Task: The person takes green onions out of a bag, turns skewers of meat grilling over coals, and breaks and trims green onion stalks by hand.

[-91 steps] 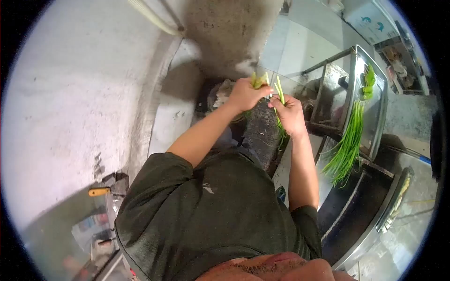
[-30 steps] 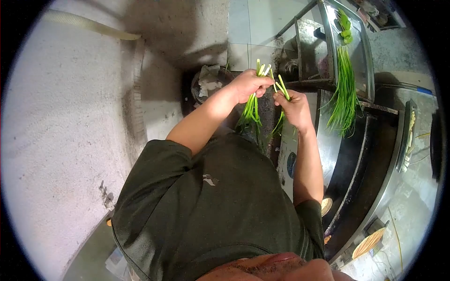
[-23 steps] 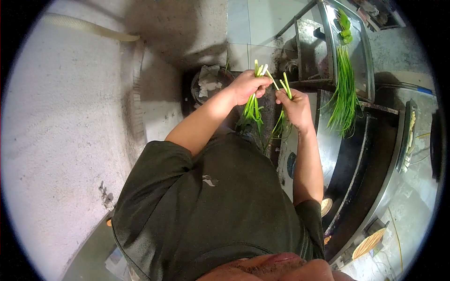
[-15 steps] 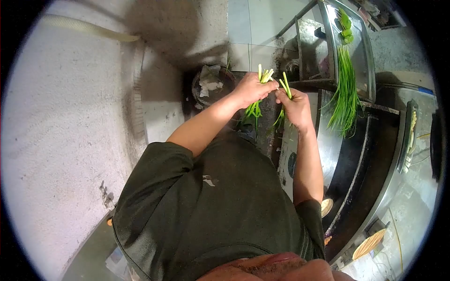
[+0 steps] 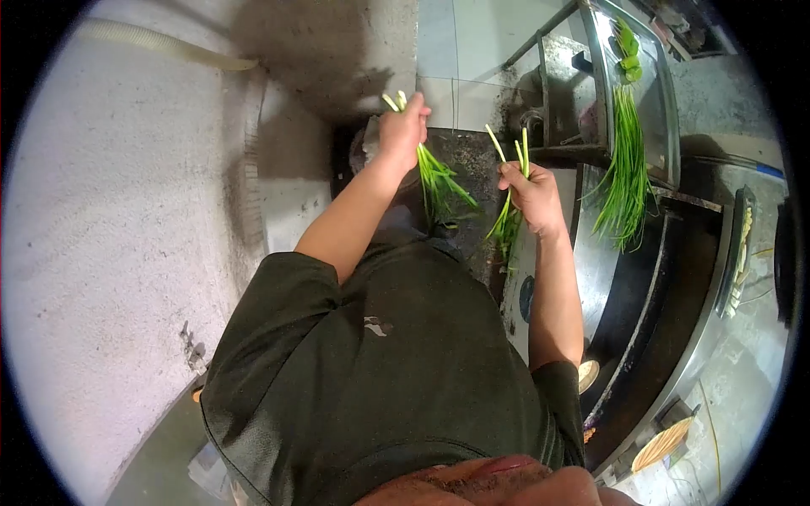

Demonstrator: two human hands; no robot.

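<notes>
Hands part: the left hand [image 5: 403,131] has swung out and up with its bunch of green stalks [image 5: 437,177], away from the right hand [image 5: 530,190], which met it a moment earlier.

A working kitchen: steel counter [image 5: 654,93], chives [image 5: 623,160], tiled floor [image 5: 472,42].

- Stainless steel tray table [image 5: 666,126] at upper right, raised rim, metal frame below it.
- Long bunch of green chives [image 5: 623,160] lies on the tray, leaf tips hanging over its near edge.
- Small pile of short green pieces [image 5: 628,51] at the tray's far end, just beyond the chives.
- Concrete floor [image 5: 126,219] at left, rough, pale; a pale hose [image 5: 160,46] lies on it at upper left.
- Dark bin [image 5: 359,160] with whitish scraps stands on the floor near the tiled patch [image 5: 472,42].
</notes>
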